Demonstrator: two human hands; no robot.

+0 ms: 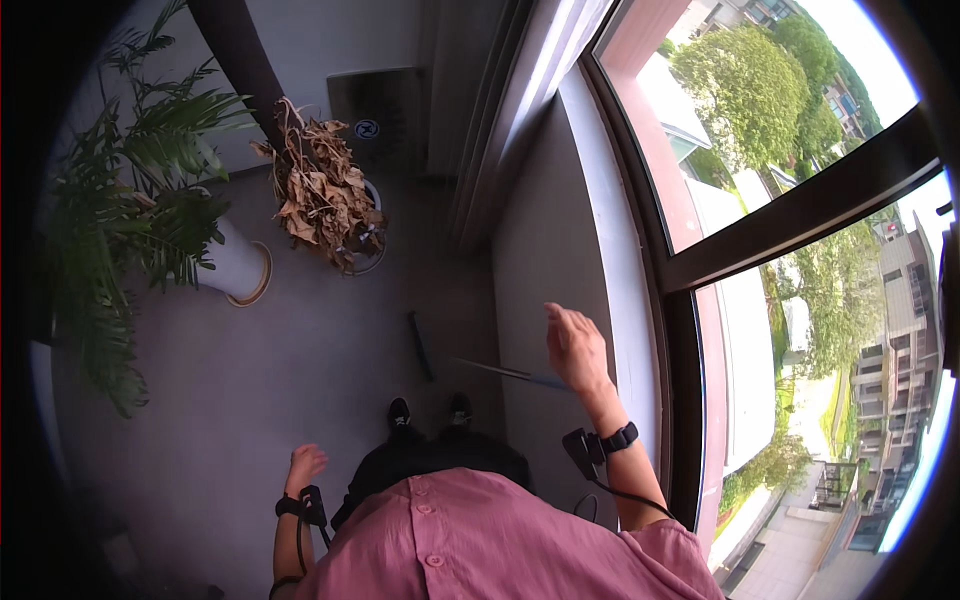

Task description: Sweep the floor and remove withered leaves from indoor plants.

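Observation:
My right hand [576, 350] is raised beside the window sill, its fingers loosely stretched out with nothing visible in them. A thin pale rod [510, 373] slants over the floor and passes behind my right wrist; its upper end is hidden there. Near its lower end a dark narrow bar [420, 346] lies on the floor, and whether the two are joined I cannot tell. On the left, my left hand [307, 462] hangs low by my side, fingers slightly bent and apart, holding nothing. Each wrist carries a dark strap with a small black device and a cable.
A white window sill [612, 250] and dark-framed window [690, 265] run along my right. Ahead stands a pot of dried brown leaves [325, 200] by a dark trunk. A green palm [165, 220] in a white pot [232, 262] is at far left. Curtains [485, 130] hang ahead.

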